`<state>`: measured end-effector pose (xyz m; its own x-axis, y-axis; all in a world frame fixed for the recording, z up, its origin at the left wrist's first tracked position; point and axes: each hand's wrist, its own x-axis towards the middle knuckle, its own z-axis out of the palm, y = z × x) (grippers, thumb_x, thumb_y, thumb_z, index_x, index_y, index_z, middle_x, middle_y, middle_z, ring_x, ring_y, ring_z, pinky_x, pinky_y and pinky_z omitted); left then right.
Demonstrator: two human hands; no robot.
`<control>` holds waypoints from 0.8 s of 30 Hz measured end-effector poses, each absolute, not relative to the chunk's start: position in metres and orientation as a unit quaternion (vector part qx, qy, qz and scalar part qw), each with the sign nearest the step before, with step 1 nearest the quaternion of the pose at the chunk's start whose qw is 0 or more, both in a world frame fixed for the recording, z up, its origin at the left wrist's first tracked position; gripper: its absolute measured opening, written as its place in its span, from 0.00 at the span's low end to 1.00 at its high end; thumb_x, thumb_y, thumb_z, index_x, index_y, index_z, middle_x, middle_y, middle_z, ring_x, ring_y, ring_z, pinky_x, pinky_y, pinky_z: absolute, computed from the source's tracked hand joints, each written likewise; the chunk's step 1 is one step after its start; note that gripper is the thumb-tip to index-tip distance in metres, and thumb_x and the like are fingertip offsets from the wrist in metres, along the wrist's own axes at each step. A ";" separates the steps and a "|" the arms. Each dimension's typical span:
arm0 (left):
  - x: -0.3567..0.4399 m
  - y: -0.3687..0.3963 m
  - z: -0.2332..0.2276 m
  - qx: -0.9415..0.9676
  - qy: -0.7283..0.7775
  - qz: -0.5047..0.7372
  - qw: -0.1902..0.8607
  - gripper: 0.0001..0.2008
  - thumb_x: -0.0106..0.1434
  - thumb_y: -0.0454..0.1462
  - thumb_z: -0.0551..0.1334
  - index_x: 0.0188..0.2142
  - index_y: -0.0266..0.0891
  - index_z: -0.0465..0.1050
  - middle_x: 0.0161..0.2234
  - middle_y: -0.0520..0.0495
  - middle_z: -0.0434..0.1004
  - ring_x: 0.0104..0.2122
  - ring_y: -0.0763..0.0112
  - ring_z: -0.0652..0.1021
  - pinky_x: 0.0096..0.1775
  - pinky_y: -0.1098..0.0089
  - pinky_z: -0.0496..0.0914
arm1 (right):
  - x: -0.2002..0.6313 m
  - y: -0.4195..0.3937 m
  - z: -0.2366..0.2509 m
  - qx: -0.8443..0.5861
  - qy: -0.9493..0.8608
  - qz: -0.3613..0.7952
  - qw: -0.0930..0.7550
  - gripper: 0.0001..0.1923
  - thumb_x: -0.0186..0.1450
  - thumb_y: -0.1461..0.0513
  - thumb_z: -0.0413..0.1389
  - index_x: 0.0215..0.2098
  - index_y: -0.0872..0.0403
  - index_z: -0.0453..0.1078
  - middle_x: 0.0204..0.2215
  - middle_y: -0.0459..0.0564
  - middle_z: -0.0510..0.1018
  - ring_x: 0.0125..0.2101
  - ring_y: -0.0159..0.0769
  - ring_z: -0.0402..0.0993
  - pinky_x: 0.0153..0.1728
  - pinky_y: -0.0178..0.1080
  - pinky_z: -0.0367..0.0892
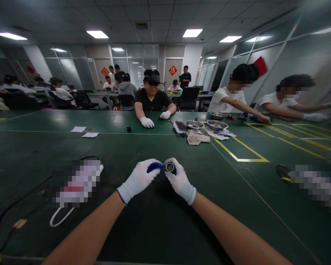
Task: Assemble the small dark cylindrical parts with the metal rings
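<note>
My right hand (180,182), in a white glove with blue fingers and palm, is wrapped round a small cylindrical part (170,167). Its round end, with a pale metallic rim and a darker centre, faces me. My left hand (140,178), gloved the same way, is closed in a pinch right beside the part's left side. Whether its fingertips hold something small or only touch the part cannot be made out. Both hands are above the green tabletop (121,235), near its middle.
A blurred pale pouch with a white loop (62,217) lies at left, near a black cable (16,200). Across the table sit a gloved person (151,92), steel bowls (217,125), a cloth (198,138), papers (90,135) and a small black block (128,129). Yellow tape (251,160) marks the right.
</note>
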<state>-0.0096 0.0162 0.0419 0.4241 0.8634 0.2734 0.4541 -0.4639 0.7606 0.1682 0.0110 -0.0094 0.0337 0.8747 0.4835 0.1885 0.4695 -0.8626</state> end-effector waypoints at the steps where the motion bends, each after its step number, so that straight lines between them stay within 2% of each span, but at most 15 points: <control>1: -0.009 0.015 0.043 0.779 0.415 0.348 0.315 0.11 0.64 0.32 0.63 0.45 0.40 0.79 0.46 0.45 0.84 0.47 0.60 0.81 0.55 0.60 0.74 | 0.168 0.010 -0.008 -0.420 -0.633 0.290 0.582 0.07 0.55 0.63 0.53 0.33 0.50 0.67 0.27 0.44 0.73 0.29 0.38 0.70 0.33 0.39 0.66; 8: -0.007 0.012 0.051 0.758 0.399 0.386 0.342 0.12 0.62 0.31 0.65 0.45 0.38 0.79 0.44 0.45 0.84 0.46 0.61 0.82 0.52 0.60 0.76 | 0.168 0.003 -0.002 -0.411 -0.661 0.294 0.555 0.06 0.54 0.64 0.53 0.32 0.50 0.66 0.26 0.43 0.71 0.28 0.37 0.68 0.30 0.38 0.64; 12: -0.007 0.009 0.050 0.818 0.377 0.345 0.265 0.08 0.66 0.35 0.64 0.44 0.40 0.80 0.42 0.46 0.83 0.45 0.62 0.81 0.52 0.60 0.75 | 0.167 0.001 0.000 -0.409 -0.678 0.297 0.533 0.04 0.55 0.64 0.53 0.29 0.49 0.63 0.24 0.41 0.68 0.26 0.35 0.65 0.28 0.37 0.62; 16: -0.006 0.007 0.048 0.848 0.374 0.322 0.196 0.06 0.67 0.36 0.65 0.41 0.41 0.82 0.43 0.44 0.77 0.45 0.61 0.78 0.50 0.61 0.74 | 0.165 0.000 0.001 -0.405 -0.692 0.296 0.518 0.04 0.58 0.63 0.55 0.29 0.49 0.62 0.25 0.41 0.67 0.26 0.34 0.64 0.27 0.37 0.60; 24: -0.007 0.005 0.054 0.861 0.357 0.276 0.235 0.06 0.66 0.35 0.65 0.39 0.42 0.84 0.44 0.45 0.75 0.47 0.61 0.76 0.51 0.62 0.73 | 0.165 -0.004 0.001 -0.381 -0.734 0.256 0.501 0.05 0.60 0.65 0.55 0.29 0.50 0.62 0.26 0.43 0.68 0.28 0.35 0.66 0.30 0.37 0.62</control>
